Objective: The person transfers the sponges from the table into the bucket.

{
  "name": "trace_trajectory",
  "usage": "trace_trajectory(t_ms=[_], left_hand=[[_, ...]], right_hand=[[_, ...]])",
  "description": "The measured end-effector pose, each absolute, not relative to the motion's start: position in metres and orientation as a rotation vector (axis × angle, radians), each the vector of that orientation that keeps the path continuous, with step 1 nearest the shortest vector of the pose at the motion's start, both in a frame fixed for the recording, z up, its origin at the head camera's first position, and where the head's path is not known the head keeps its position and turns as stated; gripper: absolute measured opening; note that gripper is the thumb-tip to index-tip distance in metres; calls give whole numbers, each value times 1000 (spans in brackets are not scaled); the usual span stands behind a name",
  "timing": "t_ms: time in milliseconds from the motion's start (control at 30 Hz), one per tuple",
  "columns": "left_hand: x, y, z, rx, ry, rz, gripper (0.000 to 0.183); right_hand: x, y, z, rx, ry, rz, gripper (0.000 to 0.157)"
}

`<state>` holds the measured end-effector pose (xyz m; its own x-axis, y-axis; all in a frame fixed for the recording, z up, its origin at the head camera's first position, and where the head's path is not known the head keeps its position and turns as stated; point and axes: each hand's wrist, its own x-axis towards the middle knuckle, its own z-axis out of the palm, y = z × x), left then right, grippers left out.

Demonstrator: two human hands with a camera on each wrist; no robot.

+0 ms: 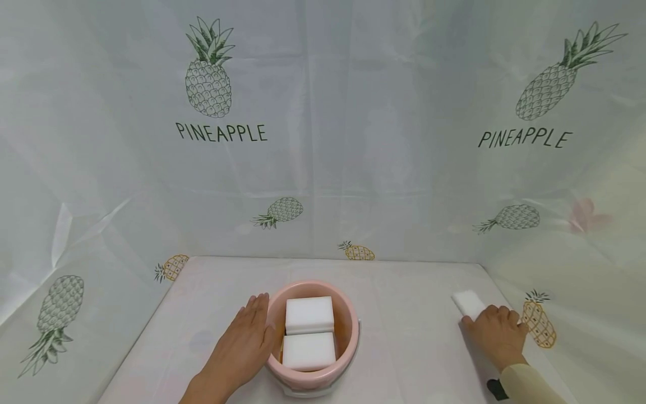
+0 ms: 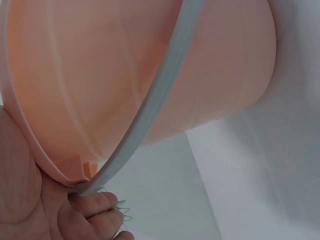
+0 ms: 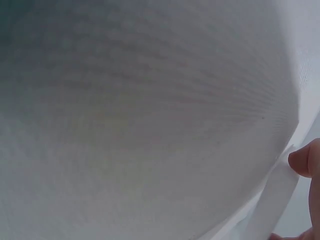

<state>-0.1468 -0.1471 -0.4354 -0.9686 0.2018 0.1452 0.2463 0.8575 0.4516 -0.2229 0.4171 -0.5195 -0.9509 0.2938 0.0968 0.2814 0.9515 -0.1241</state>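
A pink bucket (image 1: 309,380) with a grey handle (image 2: 155,100) stands on the table. Two white sponge blocks show inside it, one (image 1: 309,312) behind the other (image 1: 309,351). My left hand (image 1: 241,342) lies along the bucket's left side with its fingers extended, touching the rim; in the left wrist view its fingers are by the handle's joint. Far to the right, my right hand (image 1: 497,335) grips another white sponge (image 1: 468,303) at the tabletop. The thumb (image 3: 304,159) presses on the sponge's edge (image 3: 274,202) in the right wrist view.
White sheeting with printed pineapples (image 1: 208,84) rises behind and on both sides of the white-covered table (image 1: 404,314). A small black piece (image 1: 497,389) shows beside the right sleeve (image 1: 527,384). Pale material fills most of the right wrist view.
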Motion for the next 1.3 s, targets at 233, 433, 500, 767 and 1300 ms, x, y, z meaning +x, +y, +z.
trace_trajectory(t_ms=[233,433,500,767,1300], left_hand=[[-146,-147,-435,-360,-2936,-746,59],[-147,-147,-435,-353,-2944,-744,59],[-147,-147,-435,-352,-2947,-744,59],[-146,-147,-433,-355,-2947,-757,60],[-147,-147,-434,-361,-2937,-725,59]], right_hand=[[-226,409,-519,-274,-2836,72,57],[-230,408,-524,-210,-2774,22,56],[-232,407,-525,-169,-2755,12,56],[-242,396,-521,-47,-2652,18,53],[-253,348,-502,183,-2524,17,57]])
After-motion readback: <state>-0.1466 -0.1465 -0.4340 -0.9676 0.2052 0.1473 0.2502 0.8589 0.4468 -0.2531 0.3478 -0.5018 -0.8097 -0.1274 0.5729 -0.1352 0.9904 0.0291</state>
